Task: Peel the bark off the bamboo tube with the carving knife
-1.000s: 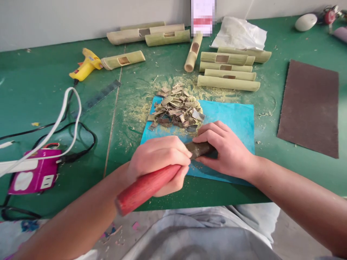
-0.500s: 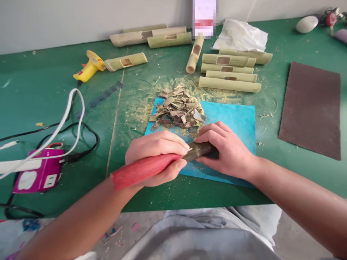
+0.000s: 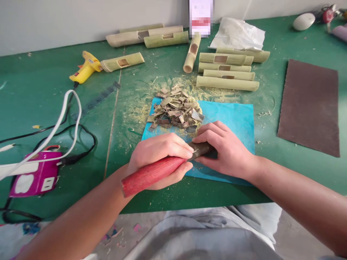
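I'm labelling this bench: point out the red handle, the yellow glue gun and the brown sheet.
Red handle (image 3: pixel 154 176), head view: middle of its length.
Yellow glue gun (image 3: pixel 88 67), head view: its body.
Brown sheet (image 3: pixel 309 108), head view: its middle.

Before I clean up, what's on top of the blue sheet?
A heap of scraps lies partly on its far-left area. The blue sheet beneath the heap, left hand and right hand is hidden.

No legible text; white apple-like mark (image 3: pixel 24 184) on magenta box (image 3: pixel 38 177).
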### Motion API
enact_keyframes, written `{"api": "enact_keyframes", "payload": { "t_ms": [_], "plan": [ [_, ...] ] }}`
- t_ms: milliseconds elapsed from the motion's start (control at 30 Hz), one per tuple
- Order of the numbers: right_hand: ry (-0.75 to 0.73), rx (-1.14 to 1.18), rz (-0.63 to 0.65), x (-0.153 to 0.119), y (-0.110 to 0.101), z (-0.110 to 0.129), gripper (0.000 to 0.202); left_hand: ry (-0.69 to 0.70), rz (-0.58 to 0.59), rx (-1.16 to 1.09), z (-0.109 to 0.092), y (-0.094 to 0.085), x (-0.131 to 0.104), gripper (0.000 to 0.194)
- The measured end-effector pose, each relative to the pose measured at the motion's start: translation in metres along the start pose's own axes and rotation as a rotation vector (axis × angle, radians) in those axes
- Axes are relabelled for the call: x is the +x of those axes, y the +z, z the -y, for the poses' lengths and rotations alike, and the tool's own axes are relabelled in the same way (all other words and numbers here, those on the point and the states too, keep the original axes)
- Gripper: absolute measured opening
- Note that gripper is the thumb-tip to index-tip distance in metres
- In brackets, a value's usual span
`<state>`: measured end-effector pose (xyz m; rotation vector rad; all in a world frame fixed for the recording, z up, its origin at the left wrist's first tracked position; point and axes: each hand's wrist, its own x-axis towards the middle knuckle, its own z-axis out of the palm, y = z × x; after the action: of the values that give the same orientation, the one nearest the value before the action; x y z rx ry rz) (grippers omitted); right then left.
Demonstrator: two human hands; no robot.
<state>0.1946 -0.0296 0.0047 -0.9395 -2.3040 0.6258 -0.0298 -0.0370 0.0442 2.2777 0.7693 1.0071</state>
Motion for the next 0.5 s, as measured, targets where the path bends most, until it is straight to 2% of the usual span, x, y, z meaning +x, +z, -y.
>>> {"api": "enact_keyframes", "payload": {
  "t_ms": [167,267,433,500],
  "plan": [
    [-0.019,-0.02,-0.008,0.0,-0.001,-0.001,0.03,0.068,-0.109,0.03,-0.003,-0.001,-0.005,0.013],
    [-0.016,-0.019,-0.008,0.0,-0.001,-0.001,0.031,0.102,-0.12,0.022,0.001,-0.001,-0.01,0.014],
    [0.002,-0.001,0.005,0.001,-0.001,0.0,0.03,0.02,-0.178,0.005,0.006,-0.002,-0.008,0.007],
    [0.011,0.006,0.008,0.001,-0.001,0.0,0.03,0.001,-0.135,-0.014,0.007,-0.002,-0.004,0.01]
  ]
}}
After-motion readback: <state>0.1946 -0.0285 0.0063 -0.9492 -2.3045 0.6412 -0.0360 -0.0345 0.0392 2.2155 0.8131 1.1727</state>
